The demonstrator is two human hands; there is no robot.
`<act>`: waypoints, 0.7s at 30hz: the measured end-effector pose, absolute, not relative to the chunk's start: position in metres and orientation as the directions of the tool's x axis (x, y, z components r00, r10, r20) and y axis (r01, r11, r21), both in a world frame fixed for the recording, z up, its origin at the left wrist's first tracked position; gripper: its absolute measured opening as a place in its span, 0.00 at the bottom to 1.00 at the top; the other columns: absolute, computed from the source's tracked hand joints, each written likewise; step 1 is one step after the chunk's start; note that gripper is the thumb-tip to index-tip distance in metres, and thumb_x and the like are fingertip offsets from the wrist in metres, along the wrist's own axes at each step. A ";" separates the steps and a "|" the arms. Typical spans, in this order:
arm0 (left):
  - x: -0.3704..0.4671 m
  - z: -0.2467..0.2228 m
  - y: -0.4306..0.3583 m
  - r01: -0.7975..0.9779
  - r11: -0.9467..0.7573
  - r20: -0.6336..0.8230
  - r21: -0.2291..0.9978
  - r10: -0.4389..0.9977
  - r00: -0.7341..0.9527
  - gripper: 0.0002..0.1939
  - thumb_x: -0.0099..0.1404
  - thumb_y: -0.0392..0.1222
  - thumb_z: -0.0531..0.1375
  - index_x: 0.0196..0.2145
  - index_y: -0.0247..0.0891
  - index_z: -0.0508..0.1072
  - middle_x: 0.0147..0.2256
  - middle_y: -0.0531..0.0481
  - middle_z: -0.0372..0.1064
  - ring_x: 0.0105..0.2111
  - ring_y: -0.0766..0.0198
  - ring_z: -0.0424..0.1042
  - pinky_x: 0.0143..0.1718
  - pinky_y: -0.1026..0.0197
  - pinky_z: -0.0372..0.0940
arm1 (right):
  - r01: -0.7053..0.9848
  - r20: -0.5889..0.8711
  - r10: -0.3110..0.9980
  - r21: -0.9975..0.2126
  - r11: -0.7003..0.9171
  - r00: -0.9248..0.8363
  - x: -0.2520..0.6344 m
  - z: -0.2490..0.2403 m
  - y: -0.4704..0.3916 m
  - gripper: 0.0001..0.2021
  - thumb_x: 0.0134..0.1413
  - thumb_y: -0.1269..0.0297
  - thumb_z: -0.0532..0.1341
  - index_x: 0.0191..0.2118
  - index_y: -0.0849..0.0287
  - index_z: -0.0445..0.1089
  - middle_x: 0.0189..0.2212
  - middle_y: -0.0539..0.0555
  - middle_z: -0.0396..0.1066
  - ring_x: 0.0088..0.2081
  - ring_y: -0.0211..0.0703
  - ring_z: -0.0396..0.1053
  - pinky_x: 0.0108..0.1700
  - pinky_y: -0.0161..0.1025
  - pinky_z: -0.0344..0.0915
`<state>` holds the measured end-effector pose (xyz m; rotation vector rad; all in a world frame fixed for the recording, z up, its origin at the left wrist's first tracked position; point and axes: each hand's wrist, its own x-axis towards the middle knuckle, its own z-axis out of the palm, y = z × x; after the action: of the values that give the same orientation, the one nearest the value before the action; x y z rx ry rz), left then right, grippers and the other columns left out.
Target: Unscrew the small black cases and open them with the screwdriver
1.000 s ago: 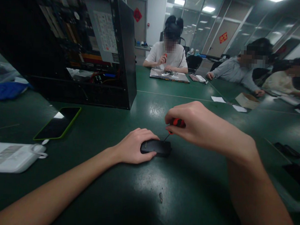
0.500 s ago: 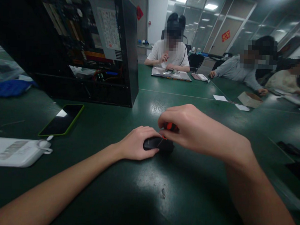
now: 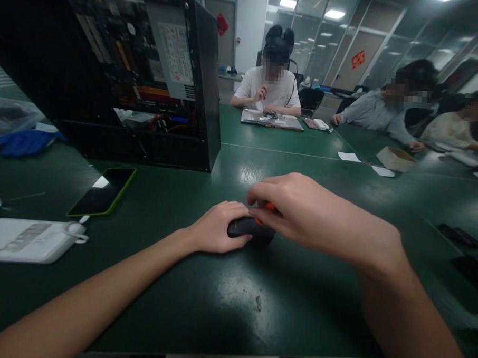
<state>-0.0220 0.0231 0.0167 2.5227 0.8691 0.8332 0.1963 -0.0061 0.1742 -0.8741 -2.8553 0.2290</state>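
My left hand [image 3: 216,230] is wrapped round the left end of a black computer mouse [image 3: 262,233], thumb on the near side and fingers on the far side. The mouse rests on the green table. In the closed fingers of my right hand [image 3: 301,205] is a screwdriver [image 3: 270,206] with a red-and-black handle, mostly covered by the fingers. It points down at the mouse; whether its tip sits in a screw is too small to tell.
An open black computer case [image 3: 205,93] stands at the back left. Left of my arm lie a green-edged phone [image 3: 104,191], a white power bank [image 3: 34,241] and a blue glove [image 3: 22,142]. Across the table a person in white [image 3: 251,87] works on a flat panel [image 3: 271,119].
My right hand has shifted slightly left and down with the screwdriver, whose handle now shows less. My left hand keeps its hold on the mouse. The whole view has shifted a little.
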 end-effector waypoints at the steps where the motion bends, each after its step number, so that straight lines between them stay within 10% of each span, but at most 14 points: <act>1: -0.022 0.017 0.023 0.448 -0.746 0.410 0.492 0.653 0.637 0.17 0.62 0.42 0.67 0.49 0.40 0.75 0.46 0.45 0.77 0.48 0.50 0.76 0.51 0.49 0.70 | 0.526 0.100 0.551 -0.196 0.827 -0.829 0.197 0.174 -0.005 0.06 0.69 0.69 0.58 0.42 0.62 0.73 0.39 0.55 0.72 0.38 0.41 0.67 0.39 0.39 0.58; 21: -0.014 0.013 0.017 0.468 -0.694 0.395 0.547 0.707 0.586 0.16 0.64 0.45 0.68 0.48 0.39 0.75 0.47 0.46 0.77 0.47 0.50 0.76 0.52 0.49 0.70 | 0.477 0.155 0.505 -0.184 0.859 -0.849 0.200 0.173 0.004 0.08 0.68 0.71 0.56 0.42 0.63 0.73 0.38 0.56 0.71 0.37 0.41 0.66 0.38 0.39 0.57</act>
<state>-0.0136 0.0174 0.0130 2.4324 0.9471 0.8513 0.1997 0.0041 0.1733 -0.7574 -2.8364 0.2057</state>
